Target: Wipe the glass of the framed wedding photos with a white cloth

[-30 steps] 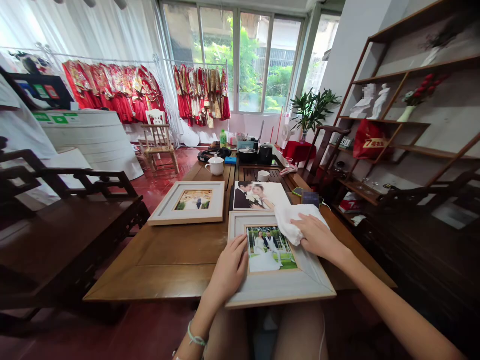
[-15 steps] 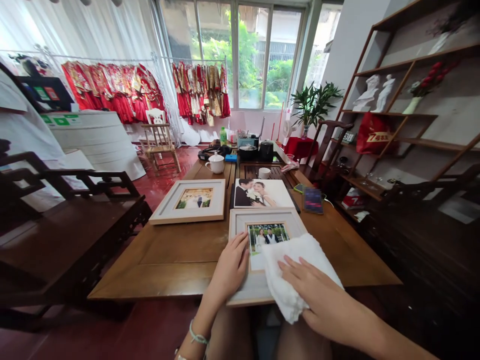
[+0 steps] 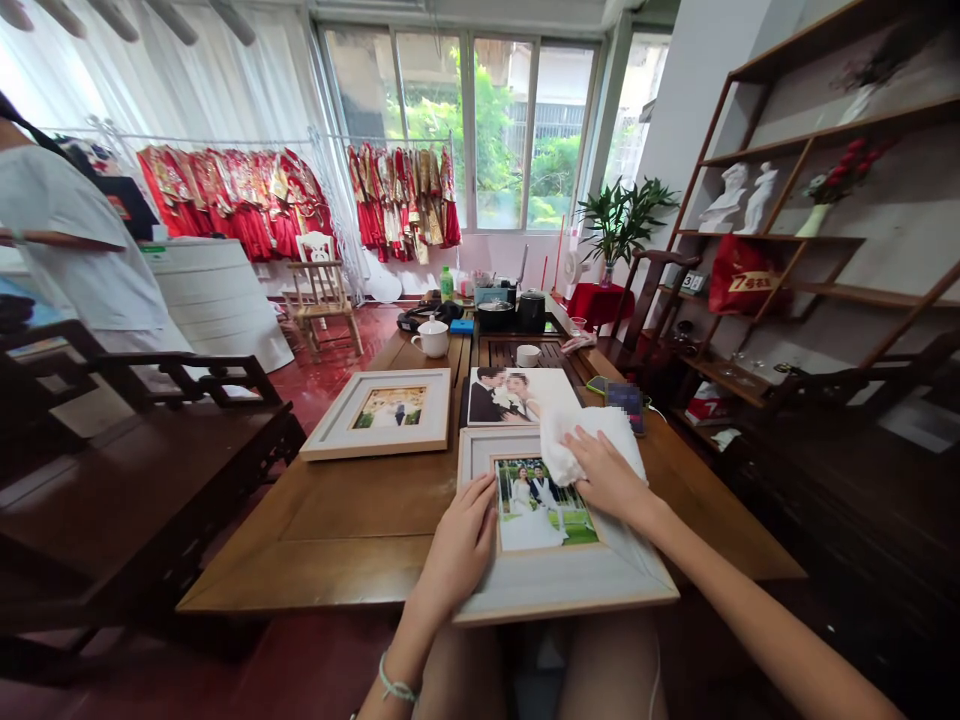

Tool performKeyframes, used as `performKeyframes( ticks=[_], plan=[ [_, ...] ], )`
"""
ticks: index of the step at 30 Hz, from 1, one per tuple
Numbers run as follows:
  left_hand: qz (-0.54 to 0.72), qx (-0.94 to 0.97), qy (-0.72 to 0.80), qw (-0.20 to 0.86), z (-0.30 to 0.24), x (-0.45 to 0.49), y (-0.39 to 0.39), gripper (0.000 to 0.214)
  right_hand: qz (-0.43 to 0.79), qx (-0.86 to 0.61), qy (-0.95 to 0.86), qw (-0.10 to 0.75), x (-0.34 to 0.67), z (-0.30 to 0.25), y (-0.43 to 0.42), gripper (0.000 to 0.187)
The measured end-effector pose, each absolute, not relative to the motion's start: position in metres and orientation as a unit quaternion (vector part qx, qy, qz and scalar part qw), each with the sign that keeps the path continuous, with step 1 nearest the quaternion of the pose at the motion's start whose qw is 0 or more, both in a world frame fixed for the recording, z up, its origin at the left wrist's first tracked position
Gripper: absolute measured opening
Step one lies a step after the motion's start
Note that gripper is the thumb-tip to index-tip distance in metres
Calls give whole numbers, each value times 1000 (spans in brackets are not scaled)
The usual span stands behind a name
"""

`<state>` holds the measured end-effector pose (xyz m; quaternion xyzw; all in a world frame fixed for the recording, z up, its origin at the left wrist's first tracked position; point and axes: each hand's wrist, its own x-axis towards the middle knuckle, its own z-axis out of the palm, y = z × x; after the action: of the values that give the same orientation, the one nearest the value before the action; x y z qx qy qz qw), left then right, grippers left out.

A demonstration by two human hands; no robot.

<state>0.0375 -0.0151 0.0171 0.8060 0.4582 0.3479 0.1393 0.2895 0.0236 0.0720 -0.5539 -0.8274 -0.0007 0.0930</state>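
Observation:
A pale wooden picture frame (image 3: pixel 559 585) with a wedding photo lies at the near edge of the wooden table (image 3: pixel 352 520), partly over my lap. My left hand (image 3: pixel 457 545) lies flat on the frame's left border, fingers stretched out. My right hand (image 3: pixel 607 480) presses a white cloth (image 3: pixel 589 435) onto the frame's upper right corner, fingers laid over the cloth.
A second pale frame (image 3: pixel 382 410) and an unframed wedding print (image 3: pixel 517 393) lie further back, with a phone (image 3: pixel 626 403) to the right. Teaware (image 3: pixel 433 337) stands at the far end. A dark wooden bench (image 3: pixel 142 470) is left, shelves (image 3: pixel 795 260) right. A person in white (image 3: pixel 82 250) stands far left.
My right hand with the cloth has slid from the frame's lower right back up to its upper right corner. The left hand has stayed on the frame. The person at left has come nearer.

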Motion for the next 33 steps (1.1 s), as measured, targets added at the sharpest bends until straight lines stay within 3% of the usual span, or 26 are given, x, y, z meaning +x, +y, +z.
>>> performKeyframes(
  ticks=[6,9,14,23,29,33],
  plan=[
    [354,802,459,145,17,38,-14,39,157,-441,-883,37,284,96,-90,82],
    [361,802,453,147,17,38,-14,39,198,-409,-890,47,288,114,-132,90],
    [357,807,447,147,17,37,-14,39,157,-445,-881,46,294,98,-117,87],
    [372,801,448,139,17,37,-14,40,-35,-559,-825,75,288,68,-21,71],
    [381,795,450,143,11,37,-12,48,46,-546,-837,0,271,80,-100,74],
    [371,799,450,147,12,36,-12,48,124,-499,-857,30,273,89,-136,79]
  ],
)
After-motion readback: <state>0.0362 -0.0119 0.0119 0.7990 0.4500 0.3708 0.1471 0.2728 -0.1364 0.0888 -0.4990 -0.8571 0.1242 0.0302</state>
